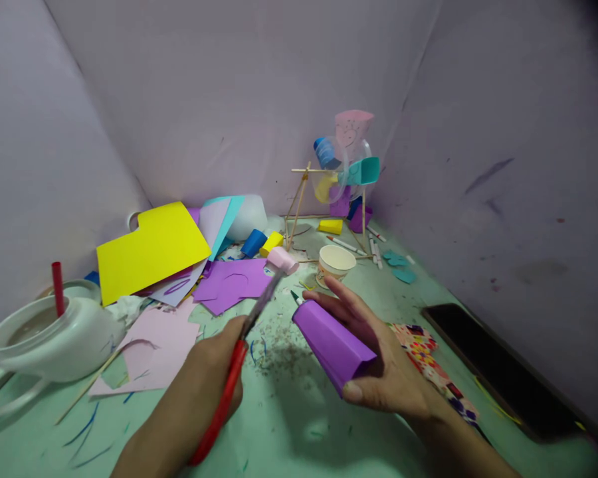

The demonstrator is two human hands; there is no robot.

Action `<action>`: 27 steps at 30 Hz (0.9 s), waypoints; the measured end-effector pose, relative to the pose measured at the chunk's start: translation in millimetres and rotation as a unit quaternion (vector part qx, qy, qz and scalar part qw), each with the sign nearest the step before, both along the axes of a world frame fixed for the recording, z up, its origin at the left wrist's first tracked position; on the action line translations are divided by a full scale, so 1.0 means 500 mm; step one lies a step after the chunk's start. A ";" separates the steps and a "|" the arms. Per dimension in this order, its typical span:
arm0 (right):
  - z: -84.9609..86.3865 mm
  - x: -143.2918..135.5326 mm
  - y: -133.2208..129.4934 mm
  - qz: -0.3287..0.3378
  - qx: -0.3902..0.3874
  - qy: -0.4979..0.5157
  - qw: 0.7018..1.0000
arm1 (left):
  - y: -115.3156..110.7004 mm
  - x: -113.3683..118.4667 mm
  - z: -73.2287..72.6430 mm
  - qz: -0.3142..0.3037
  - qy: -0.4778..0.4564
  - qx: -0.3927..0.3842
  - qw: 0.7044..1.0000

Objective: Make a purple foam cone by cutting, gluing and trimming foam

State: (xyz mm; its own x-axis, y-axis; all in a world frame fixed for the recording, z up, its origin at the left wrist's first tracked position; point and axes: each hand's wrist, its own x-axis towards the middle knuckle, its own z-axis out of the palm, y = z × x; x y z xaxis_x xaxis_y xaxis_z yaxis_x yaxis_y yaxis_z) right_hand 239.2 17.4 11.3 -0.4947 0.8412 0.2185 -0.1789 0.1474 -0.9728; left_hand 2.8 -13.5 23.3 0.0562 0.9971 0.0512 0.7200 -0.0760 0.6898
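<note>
My left hand is closed around a pair of scissors with red handles. Their blades look shut and point up and away, toward a small pale pink paper piece. On the right, my right hand grips a purple paper cup shape, narrow end away from me and its flared end by my thumb. Just past the narrow end shows the dark green tip of a marker; the cup hides the rest of it. A purple sheet with a curved cut lies beyond the scissors.
A white pitcher with a red straw stands left, near pink paper and a yellow sheet. At the back, a stick frame bears a wheel with coloured cups. A paper bowl, several markers and a phone are rightward.
</note>
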 end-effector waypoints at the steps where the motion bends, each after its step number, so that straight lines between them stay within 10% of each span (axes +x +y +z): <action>1: 0.001 0.001 0.000 0.008 0.001 -0.005 1.000 | 0.001 0.002 0.002 0.033 -0.037 -0.001 0.999; 14: -0.019 -0.028 -0.025 0.074 0.055 -0.109 0.990 | 0.000 0.074 -0.027 0.086 -0.569 -0.212 0.790; 23: -0.015 -0.041 -0.016 0.058 -0.086 0.011 0.995 | 0.002 0.085 -0.029 0.089 -0.557 -0.185 0.805; 27: -0.020 -0.025 -0.004 -0.012 -0.115 0.005 0.993 | -0.001 0.055 -0.028 0.101 -0.328 -0.094 0.935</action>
